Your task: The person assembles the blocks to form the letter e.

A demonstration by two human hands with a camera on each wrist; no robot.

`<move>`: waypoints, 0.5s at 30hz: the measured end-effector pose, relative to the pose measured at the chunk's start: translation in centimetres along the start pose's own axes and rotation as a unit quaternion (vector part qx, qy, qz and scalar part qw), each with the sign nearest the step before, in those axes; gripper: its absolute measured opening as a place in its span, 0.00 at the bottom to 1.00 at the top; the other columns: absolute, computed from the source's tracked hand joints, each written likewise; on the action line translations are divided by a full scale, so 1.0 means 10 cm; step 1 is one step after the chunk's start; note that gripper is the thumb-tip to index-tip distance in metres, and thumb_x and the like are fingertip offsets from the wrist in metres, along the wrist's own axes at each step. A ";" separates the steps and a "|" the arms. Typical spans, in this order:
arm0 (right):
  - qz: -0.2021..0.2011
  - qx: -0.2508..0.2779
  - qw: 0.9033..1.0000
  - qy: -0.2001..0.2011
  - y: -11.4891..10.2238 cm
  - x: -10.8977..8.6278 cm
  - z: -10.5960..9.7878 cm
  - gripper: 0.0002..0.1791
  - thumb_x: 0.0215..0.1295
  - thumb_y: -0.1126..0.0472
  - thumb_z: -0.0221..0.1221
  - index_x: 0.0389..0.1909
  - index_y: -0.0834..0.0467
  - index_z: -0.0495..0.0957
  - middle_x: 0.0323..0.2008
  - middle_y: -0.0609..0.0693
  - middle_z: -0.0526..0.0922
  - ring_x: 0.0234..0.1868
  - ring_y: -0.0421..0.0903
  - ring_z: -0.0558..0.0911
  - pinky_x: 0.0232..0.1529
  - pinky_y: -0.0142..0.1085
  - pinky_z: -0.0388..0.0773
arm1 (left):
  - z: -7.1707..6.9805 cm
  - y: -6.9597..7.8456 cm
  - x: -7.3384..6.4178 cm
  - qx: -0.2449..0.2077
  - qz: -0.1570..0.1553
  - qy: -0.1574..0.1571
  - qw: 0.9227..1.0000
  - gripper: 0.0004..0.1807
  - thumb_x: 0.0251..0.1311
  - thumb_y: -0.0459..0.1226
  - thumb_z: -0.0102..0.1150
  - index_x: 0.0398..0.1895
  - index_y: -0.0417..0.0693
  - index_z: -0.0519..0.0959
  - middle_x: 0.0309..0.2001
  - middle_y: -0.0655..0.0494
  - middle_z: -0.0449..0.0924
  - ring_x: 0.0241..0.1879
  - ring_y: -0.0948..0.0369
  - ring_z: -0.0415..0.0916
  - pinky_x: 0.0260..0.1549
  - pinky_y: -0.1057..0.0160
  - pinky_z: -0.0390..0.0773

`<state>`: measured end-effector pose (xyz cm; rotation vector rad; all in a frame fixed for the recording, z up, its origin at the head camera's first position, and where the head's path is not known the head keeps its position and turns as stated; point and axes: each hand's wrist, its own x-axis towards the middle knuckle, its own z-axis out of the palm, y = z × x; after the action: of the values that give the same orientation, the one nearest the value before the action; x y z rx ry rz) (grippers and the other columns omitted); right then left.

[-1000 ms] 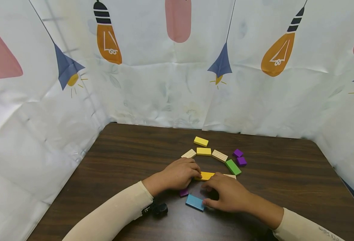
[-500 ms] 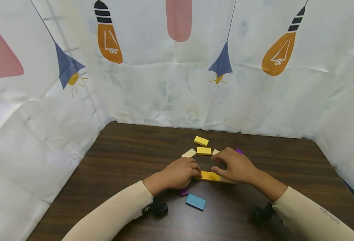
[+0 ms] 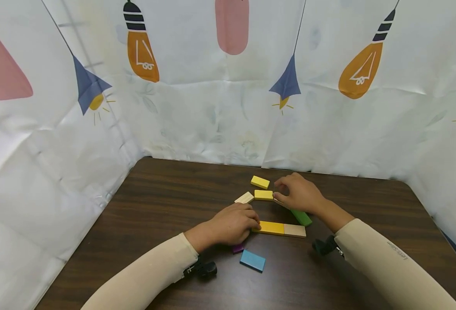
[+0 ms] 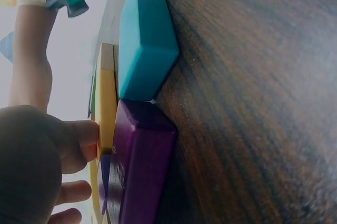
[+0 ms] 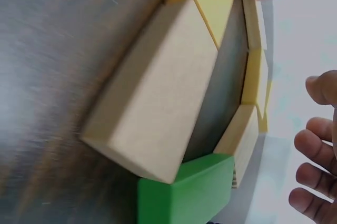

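Observation:
In the head view my left hand (image 3: 228, 224) rests at the left end of a yellow block (image 3: 273, 227). The left wrist view shows its thumb and index fingertips against that yellow block (image 4: 107, 111), with the other fingers loose. A plain wooden block (image 3: 295, 230) meets the yellow block's right end. My right hand (image 3: 301, 192) hovers over the arc's right side, fingers spread and bent, holding nothing. Partly under it in the head view lie a striped wooden block (image 5: 239, 137) and a green block (image 3: 301, 217). Another yellow block (image 3: 263, 195) lies just left of its fingertips.
A light wooden block (image 3: 245, 197) and a loose yellow block (image 3: 260, 182) lie farther back. Near the left hand are a purple block (image 3: 238, 248) and a blue block (image 3: 253, 260). The dark table (image 3: 173, 189) ends at a printed curtain (image 3: 197, 116).
My right hand has moved away from beside the blue block, up and back to above the striped wooden block, uncovering the plain wooden block. My left hand stays at the yellow block.

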<state>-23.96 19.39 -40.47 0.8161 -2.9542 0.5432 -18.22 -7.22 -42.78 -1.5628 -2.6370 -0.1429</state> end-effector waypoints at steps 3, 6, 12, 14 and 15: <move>0.009 -0.006 1.000 -0.001 0.03 0.08 0.00 0.23 0.70 0.46 0.65 0.57 0.57 0.83 0.44 0.48 0.83 0.46 0.50 0.79 0.38 0.46 0.81 | 0.00 0.00 0.00 0.000 0.001 0.001 1.000 0.17 0.67 0.33 0.57 0.51 0.58 0.88 0.52 0.65 0.83 0.55 0.62 0.75 0.63 0.60 0.71; 0.026 -0.001 1.000 -0.009 0.04 0.16 0.01 0.24 0.70 0.46 0.65 0.59 0.57 0.82 0.47 0.50 0.84 0.47 0.51 0.80 0.40 0.48 0.81 | 0.00 0.01 0.00 -0.001 -0.002 -0.002 1.000 0.16 0.67 0.33 0.56 0.51 0.59 0.88 0.52 0.65 0.83 0.55 0.62 0.75 0.63 0.60 0.70; 0.046 0.009 0.999 -0.015 0.05 0.31 0.05 0.25 0.70 0.47 0.64 0.60 0.58 0.81 0.50 0.53 0.84 0.49 0.53 0.82 0.43 0.50 0.82 | -0.01 0.02 0.00 -0.001 -0.010 -0.009 1.000 0.16 0.67 0.34 0.57 0.51 0.59 0.88 0.53 0.65 0.82 0.56 0.62 0.75 0.64 0.60 0.69; 0.053 0.008 0.998 -0.019 0.05 0.35 0.07 0.26 0.71 0.46 0.64 0.61 0.59 0.81 0.51 0.54 0.84 0.50 0.54 0.82 0.44 0.51 0.82 | -0.01 0.02 0.00 -0.002 -0.010 -0.008 1.000 0.16 0.67 0.34 0.57 0.51 0.59 0.88 0.53 0.65 0.82 0.56 0.62 0.75 0.64 0.60 0.69; 0.056 0.006 0.998 -0.023 0.05 0.38 0.08 0.26 0.71 0.46 0.63 0.61 0.59 0.81 0.52 0.54 0.84 0.51 0.54 0.82 0.44 0.51 0.82 | -0.01 0.03 0.00 -0.002 -0.011 -0.008 1.000 0.16 0.67 0.34 0.57 0.51 0.59 0.88 0.53 0.65 0.82 0.56 0.62 0.75 0.64 0.60 0.69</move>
<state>-27.40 17.67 -40.90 0.6770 -3.0549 0.5569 -18.00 -7.09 -42.65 -1.5428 -2.6676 -0.1377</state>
